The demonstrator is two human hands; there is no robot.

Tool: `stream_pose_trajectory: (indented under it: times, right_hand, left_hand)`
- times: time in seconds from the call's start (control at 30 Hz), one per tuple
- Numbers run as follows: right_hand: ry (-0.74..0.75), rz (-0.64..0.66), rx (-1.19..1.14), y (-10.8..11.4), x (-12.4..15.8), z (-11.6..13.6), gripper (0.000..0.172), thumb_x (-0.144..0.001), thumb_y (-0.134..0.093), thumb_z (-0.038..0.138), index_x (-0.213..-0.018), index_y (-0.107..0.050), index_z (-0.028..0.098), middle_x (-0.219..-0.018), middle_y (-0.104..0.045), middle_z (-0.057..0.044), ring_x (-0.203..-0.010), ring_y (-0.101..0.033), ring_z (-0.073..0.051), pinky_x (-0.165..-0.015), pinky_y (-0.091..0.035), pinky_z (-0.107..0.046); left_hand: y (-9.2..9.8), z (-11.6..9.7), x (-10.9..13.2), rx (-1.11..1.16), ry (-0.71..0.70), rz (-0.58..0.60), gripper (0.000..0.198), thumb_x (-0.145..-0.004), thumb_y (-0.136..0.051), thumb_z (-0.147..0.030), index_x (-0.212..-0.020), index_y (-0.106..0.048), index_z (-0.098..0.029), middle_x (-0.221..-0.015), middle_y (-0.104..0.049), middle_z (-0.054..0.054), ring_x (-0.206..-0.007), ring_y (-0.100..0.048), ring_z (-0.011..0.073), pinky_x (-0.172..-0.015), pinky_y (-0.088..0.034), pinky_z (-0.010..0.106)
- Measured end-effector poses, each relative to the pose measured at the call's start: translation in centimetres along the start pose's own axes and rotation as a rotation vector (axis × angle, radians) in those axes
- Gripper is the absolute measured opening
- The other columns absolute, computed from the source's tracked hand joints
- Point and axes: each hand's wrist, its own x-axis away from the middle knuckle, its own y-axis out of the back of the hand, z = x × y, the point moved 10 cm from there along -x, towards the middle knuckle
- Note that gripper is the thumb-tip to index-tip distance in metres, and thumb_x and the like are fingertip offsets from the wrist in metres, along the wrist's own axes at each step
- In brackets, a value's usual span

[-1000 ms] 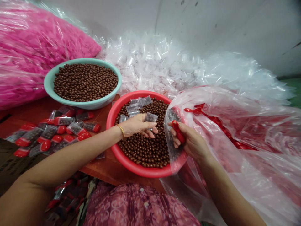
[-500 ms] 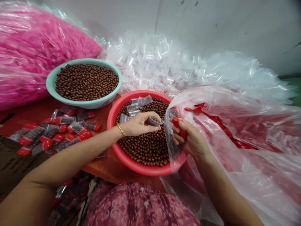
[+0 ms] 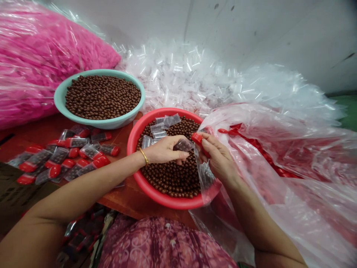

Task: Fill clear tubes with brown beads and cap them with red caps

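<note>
My left hand (image 3: 169,149) grips a small clear plastic container (image 3: 184,145) with brown balls inside, over the red basin (image 3: 132,143). Held in my right hand (image 3: 219,154) is a red cap (image 3: 197,139), right by the open end of the container; whether the two touch I cannot tell. Brown balls (image 3: 173,180) fill the basin below, and several empty clear containers (image 3: 158,128) lie on them at the back. The edge of a clear plastic bag (image 3: 205,178) hangs over the basin's right side, near my right hand.
Left of the basin lie several filled containers with red caps (image 3: 69,152). Behind them stands a light-blue basin (image 3: 60,98) of brown balls. A pink-filled bag (image 3: 41,63) is at the back left, a heap of clear containers (image 3: 178,74) at the back. Red pieces (image 3: 262,150) show inside the bag at right.
My right hand has moved left and slightly up, bringing the red cap to the container's mouth. The container in my left hand has tilted a little.
</note>
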Motion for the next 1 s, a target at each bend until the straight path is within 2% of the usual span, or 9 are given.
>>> stream_pose_trajectory:
  times: [0.1,0.2,0.27,0.37,0.47,0.63,0.8,1.0]
  right_hand:
    - [0.067,0.013,0.149,-0.5,0.0,-0.1,0.033,-0.082,-0.056,0.047,-0.104,-0.065,0.025,-0.06,-0.05,0.003,-0.05,-0.045,-0.01,-0.045,-0.039,-0.022]
    - [0.135,-0.009,0.217,-0.5,0.2,0.1,0.036,-0.083,-0.053,0.046,-0.112,-0.063,0.026,-0.078,-0.062,-0.001,-0.072,-0.059,-0.016,-0.06,-0.05,-0.028]
    - [0.191,-0.025,0.261,-0.4,0.4,0.5,0.037,-0.085,-0.051,0.044,-0.117,-0.061,0.027,-0.092,-0.066,-0.004,-0.089,-0.062,-0.02,-0.072,-0.053,-0.034]
    - [0.291,-0.021,0.371,-0.7,0.5,1.3,0.038,-0.086,-0.05,0.04,-0.121,-0.06,0.027,-0.109,-0.066,-0.005,-0.107,-0.059,-0.023,-0.09,-0.05,-0.043]
    - [0.401,-0.019,0.501,-1.1,0.7,1.9,0.038,-0.089,-0.047,0.035,-0.123,-0.059,0.024,-0.118,-0.065,-0.007,-0.112,-0.059,-0.023,-0.099,-0.045,-0.043]
    - [0.506,-0.059,0.633,-1.4,1.3,2.2,0.037,-0.09,-0.046,0.03,-0.124,-0.059,0.024,-0.114,-0.068,-0.007,-0.104,-0.064,-0.021,-0.094,-0.05,-0.041]
    - [0.589,-0.046,0.684,-2.1,2.2,2.7,0.04,-0.088,-0.05,0.023,-0.128,-0.057,0.025,-0.107,-0.071,-0.006,-0.091,-0.068,-0.019,-0.085,-0.055,-0.037]
    - [0.551,-0.121,0.621,-1.3,2.7,2.6,0.039,-0.088,-0.051,0.022,-0.126,-0.058,0.028,-0.115,-0.068,-0.005,-0.1,-0.066,-0.02,-0.089,-0.054,-0.039]
  left_hand:
    - [-0.2,0.1,0.1,-0.034,0.012,0.019,0.015,-0.077,-0.058,-0.02,-0.087,-0.049,-0.014,-0.061,-0.055,-0.006,-0.048,-0.054,0.0056,-0.05,-0.045,0.018]
    - [0.0,0.4,0.1,-0.019,0.044,0.007,0.015,-0.076,-0.057,-0.02,-0.087,-0.048,-0.014,-0.06,-0.055,-0.006,-0.044,-0.053,0.0054,-0.045,-0.044,0.018]
    - [0.2,0.3,0.0,0.008,0.056,-0.014,0.014,-0.076,-0.057,-0.02,-0.085,-0.047,-0.015,-0.059,-0.054,-0.006,-0.043,-0.051,0.0054,-0.044,-0.044,0.018]
    - [0.3,0.2,0.0,0.012,0.064,-0.033,0.013,-0.076,-0.057,-0.02,-0.08,-0.045,-0.016,-0.055,-0.052,-0.007,-0.039,-0.047,0.0043,-0.039,-0.039,0.016]
    - [0.2,0.3,0.0,-0.012,0.081,-0.039,0.013,-0.076,-0.057,-0.02,-0.076,-0.044,-0.017,-0.05,-0.051,-0.008,-0.035,-0.042,0.0029,-0.036,-0.033,0.014]
    - [0.9,1.3,0.2,-0.114,0.169,-0.106,0.012,-0.072,-0.058,-0.018,-0.074,-0.045,-0.017,-0.047,-0.049,-0.008,-0.037,-0.046,0.0058,-0.037,-0.037,0.016]
    - [1.1,1.5,0.2,-0.123,0.17,-0.134,0.014,-0.069,-0.06,-0.018,-0.07,-0.046,-0.016,-0.048,-0.046,-0.008,-0.039,-0.046,0.0054,-0.037,-0.039,0.016]
    - [0.6,0.8,0.1,-0.097,0.116,-0.109,0.012,-0.069,-0.06,-0.02,-0.073,-0.05,-0.015,-0.052,-0.047,-0.008,-0.041,-0.047,0.0058,-0.039,-0.042,0.017]
